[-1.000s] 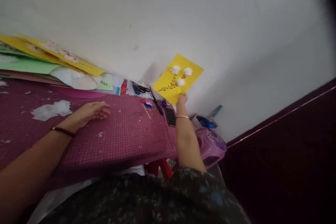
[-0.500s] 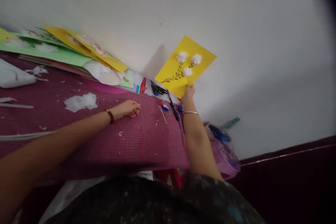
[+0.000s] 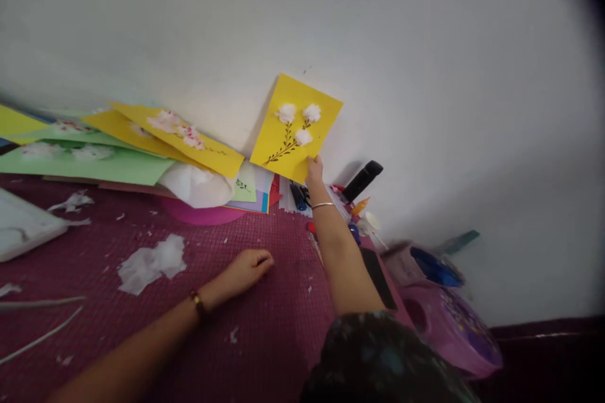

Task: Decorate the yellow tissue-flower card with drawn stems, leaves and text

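My right hand (image 3: 315,171) pinches the lower edge of a yellow paper card (image 3: 265,146) and holds it up in front of the wall. Three puffs of white tissue sit as flowers on the card, above a drawn dark stem with leaves. Over the table, my left hand (image 3: 248,271) is curled into a loose fist, with nothing seen in it. A crumpled white tissue (image 3: 152,263) lies to its left. Left of the held card, other yellow cards (image 3: 208,154) with pinkish tissue blossoms and a green card (image 3: 118,167) rest against the wall.
The table has a maroon checked cover (image 3: 278,302) with white scraps on it. A white box-like object (image 3: 23,227) stands at the left. Scissors, a black upright object (image 3: 363,181) and an orange tube (image 3: 360,206) are by the wall. A pink container (image 3: 454,321) stands at the right.
My right hand has brought the yellow card leftward, closer to the leaning cards. My left hand stays in a loose fist over the table. The view has tilted up, so the table appears lower.
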`<state>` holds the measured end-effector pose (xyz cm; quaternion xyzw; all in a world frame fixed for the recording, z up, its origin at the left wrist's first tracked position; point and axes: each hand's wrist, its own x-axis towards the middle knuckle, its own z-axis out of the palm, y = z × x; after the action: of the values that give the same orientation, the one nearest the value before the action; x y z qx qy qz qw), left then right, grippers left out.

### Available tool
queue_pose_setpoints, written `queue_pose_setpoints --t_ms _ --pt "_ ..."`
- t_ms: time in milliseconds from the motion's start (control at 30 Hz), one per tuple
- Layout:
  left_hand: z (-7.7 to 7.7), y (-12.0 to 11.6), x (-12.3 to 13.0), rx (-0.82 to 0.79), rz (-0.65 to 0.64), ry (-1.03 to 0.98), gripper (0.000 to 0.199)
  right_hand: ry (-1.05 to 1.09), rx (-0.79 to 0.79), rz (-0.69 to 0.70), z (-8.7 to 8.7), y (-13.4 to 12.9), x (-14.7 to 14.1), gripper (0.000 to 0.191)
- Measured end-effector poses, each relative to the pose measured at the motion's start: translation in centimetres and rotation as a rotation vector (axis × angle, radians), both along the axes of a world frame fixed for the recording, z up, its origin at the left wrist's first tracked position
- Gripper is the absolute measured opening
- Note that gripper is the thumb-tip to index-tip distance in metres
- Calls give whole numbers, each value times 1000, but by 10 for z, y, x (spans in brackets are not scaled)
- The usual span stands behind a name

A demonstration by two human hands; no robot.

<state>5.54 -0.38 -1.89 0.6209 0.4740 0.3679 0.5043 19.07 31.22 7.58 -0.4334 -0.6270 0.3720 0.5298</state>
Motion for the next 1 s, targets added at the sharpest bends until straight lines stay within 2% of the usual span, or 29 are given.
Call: queue_pose_setpoints --t_ms 133,467,633,767,867,1000 --pt "-1 -2 2 25 2 59 37 130 -86 -64 -10 8 -13 32" --pt "-9 -2 2 -11 10 128 38 222 -179 0 -21 29 -17 25" --pt "-14 -1 2 -19 9 144 38 172 -207 4 -26 34 -19 27" --pt "-13 -3 2 -20 9 161 36 94 -198 -6 -28 36 -19 25" --pt "-9 -5 2 -2 10 180 33 9 -163 -25 -25 37 -20 25" --pt "-5 -6 2 14 -4 188 31 -135 -82 -61 -22 38 -21 36"
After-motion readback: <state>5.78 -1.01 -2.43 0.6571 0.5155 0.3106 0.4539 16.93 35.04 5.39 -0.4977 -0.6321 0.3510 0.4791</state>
